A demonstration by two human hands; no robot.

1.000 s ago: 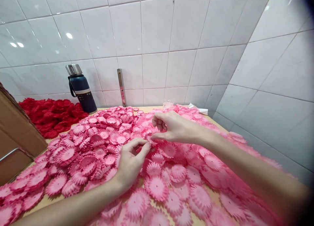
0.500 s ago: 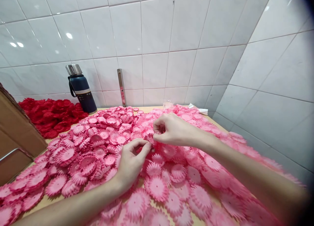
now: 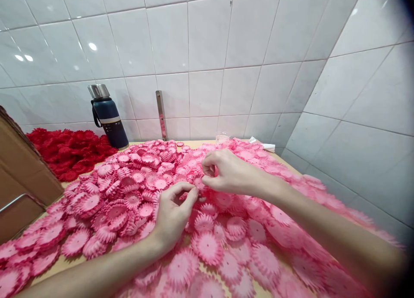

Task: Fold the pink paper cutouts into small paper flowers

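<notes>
Pink fringed fabric flower discs (image 3: 207, 247) with small centre holes lie in a thick heap under both hands. My left hand (image 3: 174, 211) is closed, thumb and forefinger pinched together just above the heap. A tiny end shows beside its fingertips, too small to name. Slightly higher and to the right, my right hand (image 3: 224, 170) also pinches, its fingers curled in; whatever is in them is hidden. The two sets of fingertips are close together, with pink petals behind them.
A pile of red fabric petals (image 3: 71, 151) lies at the back left, beside a dark blue flask (image 3: 111, 121). A cardboard box (image 3: 26, 177) stands at the left edge. A clear cup (image 3: 222, 137) and white paper (image 3: 267, 147) sit by the tiled wall (image 3: 207, 91).
Both hands stay nearly in the same place, still pinched. The whole view has shifted very slightly.
</notes>
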